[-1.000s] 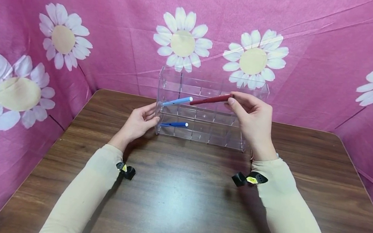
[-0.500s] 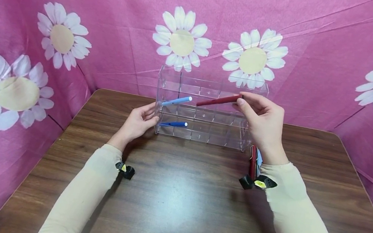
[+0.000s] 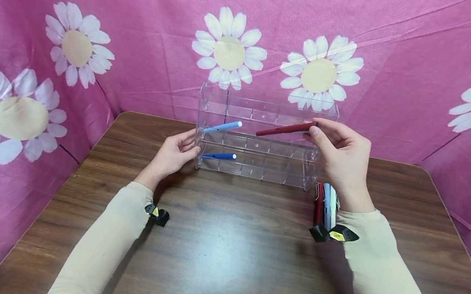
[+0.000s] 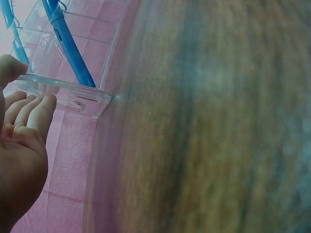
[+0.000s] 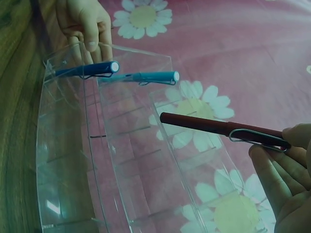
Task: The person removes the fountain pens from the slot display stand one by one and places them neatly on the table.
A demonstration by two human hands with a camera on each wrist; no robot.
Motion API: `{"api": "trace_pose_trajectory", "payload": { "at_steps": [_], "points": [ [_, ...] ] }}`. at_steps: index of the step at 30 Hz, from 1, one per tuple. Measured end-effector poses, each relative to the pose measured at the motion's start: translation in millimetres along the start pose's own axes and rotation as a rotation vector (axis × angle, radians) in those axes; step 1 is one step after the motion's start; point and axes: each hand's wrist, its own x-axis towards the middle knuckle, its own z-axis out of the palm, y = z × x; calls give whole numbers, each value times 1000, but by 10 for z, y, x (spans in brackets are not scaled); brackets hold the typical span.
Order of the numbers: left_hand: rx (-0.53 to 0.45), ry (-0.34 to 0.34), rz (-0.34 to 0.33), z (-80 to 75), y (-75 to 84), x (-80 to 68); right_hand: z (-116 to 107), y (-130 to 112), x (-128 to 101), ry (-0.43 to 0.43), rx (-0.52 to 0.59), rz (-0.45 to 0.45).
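Observation:
A clear acrylic pen rack (image 3: 256, 146) with tiered, divided rows stands toward the back of the table. My left hand (image 3: 176, 153) holds its left side panel, thumb on one face and fingers on the other, as the left wrist view shows. At the rack's left end lie a light blue pen (image 3: 224, 127) in a higher row and a dark blue pen (image 3: 219, 156) in the bottom row. My right hand (image 3: 344, 159) pinches a dark red pen (image 5: 204, 124) by its clipped cap end. The pen's free end points left, in front of the rack's right half.
Several more pens (image 3: 326, 202), red, light blue and pale ones among them, lie side by side on the wooden table (image 3: 217, 257) beneath the right wrist. A pink cloth (image 3: 157, 33) with daisies hangs behind and around the table.
My right hand has moved to the right with the dark red pen, uncovering pens on the table below the wrist. The left hand stays on the rack.

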Motion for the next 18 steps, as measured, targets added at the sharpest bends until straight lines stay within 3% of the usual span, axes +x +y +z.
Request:
{"api": "trace_pose_trajectory", "payload": {
  "at_steps": [6, 13, 18],
  "points": [
    [-17, -9, -13, -14, 3, 8, -114, 80, 25, 26, 24, -16],
    [21, -11, -40, 44, 280, -69, -205, 60, -10, 62, -4, -32],
    [8, -10, -38, 45, 272, -73, -279, 63, -36, 79, -5, -32]
  ]
}}
